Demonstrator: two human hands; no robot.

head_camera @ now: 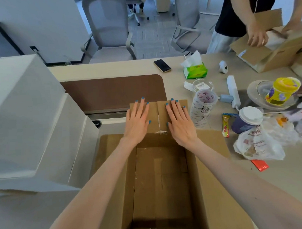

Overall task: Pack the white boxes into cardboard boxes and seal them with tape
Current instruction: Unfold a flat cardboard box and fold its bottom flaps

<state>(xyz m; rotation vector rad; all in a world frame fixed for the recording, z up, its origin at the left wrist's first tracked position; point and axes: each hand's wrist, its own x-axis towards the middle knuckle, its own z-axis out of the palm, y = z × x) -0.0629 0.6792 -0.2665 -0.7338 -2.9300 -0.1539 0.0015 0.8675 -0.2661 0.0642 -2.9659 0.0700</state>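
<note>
An open cardboard box stands on the table right in front of me, with nothing inside. Its far flap is folded outward and lies flat. My left hand presses on the left half of that flap with straight fingers. My right hand presses on the right half the same way. A stack of white boxes stands at the left, close to the cardboard box. A stack of clear tape rolls stands just right of the flap.
The right side of the table holds a phone, a tissue pack, a power strip, a lidded cup, a yellow tub and plastic bags. Another person handles a cardboard box at the far right.
</note>
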